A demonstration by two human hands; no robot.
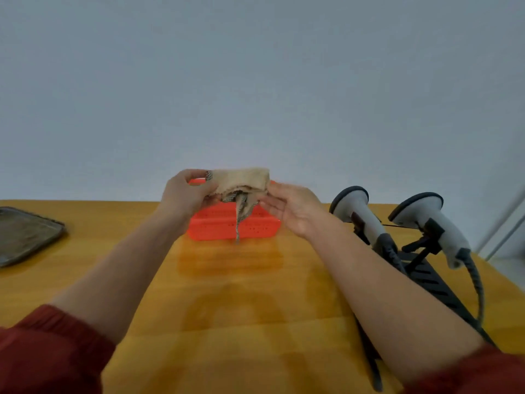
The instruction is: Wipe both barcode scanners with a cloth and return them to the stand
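A beige cloth (pixel 244 180) with a checked edge hangs in the air above the orange basket (pixel 227 227). My left hand (pixel 184 196) grips its left end, fingers curled round it. My right hand (pixel 289 209) touches the cloth's right end with mostly straight fingers. Two grey barcode scanners sit on a black stand (pixel 426 268) at the right: the nearer-to-centre scanner (pixel 360 211) and the outer scanner (pixel 426 217). Both have dark coiled cables running toward me.
A yellow wooden table (pixel 241 294) carries everything. A dull metal tray (pixel 22 234) lies at the far left edge. A plain grey wall stands behind. A scanner cable (pixel 477 282) trails along the right side of the table.
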